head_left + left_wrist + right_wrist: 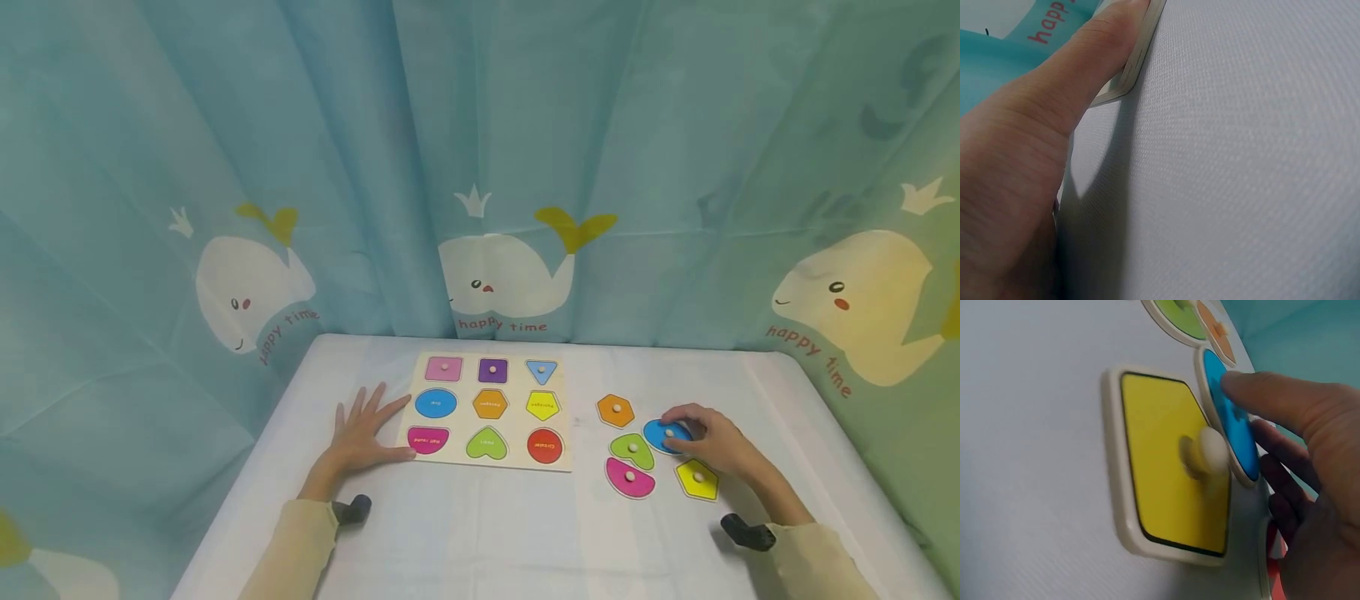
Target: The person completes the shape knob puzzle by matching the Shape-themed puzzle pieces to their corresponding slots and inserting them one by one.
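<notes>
In the head view, the puzzle board (517,425) carries knobbed pieces (492,362) along its far row, on the table (487,542) before a curtain (510,150); right of the board lies the blue oval (655,435); left, the outspread left hand (360,437) touches it. Left wrist: thumb (1091,56) on the board. Right wrist: right hand (1332,469) partly curled over the oval, gripping or not, I cannot tell.

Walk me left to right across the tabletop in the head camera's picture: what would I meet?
Left hand, puzzle board, orange hexagon piece, blue oval piece, right hand.
</notes>
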Available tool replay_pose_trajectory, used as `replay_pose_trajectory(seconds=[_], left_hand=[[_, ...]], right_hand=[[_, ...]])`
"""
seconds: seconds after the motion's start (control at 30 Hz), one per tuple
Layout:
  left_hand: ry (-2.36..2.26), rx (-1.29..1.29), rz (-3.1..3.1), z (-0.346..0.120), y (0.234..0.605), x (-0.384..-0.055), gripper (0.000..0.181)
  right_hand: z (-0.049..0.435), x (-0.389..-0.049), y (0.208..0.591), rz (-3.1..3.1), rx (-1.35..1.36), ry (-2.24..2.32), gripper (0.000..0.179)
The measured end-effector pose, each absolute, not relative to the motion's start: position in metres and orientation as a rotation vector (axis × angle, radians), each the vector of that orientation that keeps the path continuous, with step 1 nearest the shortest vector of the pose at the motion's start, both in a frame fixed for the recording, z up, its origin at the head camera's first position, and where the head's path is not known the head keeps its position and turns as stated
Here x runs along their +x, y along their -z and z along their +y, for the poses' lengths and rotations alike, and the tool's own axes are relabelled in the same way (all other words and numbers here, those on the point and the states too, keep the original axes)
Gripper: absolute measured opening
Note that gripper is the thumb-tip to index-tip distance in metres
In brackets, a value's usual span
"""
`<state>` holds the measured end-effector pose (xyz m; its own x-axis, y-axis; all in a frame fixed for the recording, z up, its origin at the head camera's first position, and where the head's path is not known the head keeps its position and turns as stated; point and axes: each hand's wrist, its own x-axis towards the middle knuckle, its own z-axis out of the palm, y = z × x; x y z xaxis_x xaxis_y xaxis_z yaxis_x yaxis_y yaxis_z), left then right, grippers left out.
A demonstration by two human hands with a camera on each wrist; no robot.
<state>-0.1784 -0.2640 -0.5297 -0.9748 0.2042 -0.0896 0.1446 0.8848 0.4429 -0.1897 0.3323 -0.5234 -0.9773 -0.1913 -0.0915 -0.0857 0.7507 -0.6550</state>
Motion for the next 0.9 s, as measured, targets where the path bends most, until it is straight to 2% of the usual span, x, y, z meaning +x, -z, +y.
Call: replay_pose_trajectory(seconds=[0.33, 0.9], left_hand=[[-0.669, 0.275, 2.925, -0.264, 0.5298, -0.1784, 0.105], [-0.661, 0.285, 2.935, -0.2649, 0.5306, -0.1788, 0.104]], right_hand=[[0.3338, -0.1911, 0.523, 2.795, -0.266, 1.046, 0.014], [0.3387, -0.1929, 0.5247, 2.809, -0.285, 1.047, 0.011]])
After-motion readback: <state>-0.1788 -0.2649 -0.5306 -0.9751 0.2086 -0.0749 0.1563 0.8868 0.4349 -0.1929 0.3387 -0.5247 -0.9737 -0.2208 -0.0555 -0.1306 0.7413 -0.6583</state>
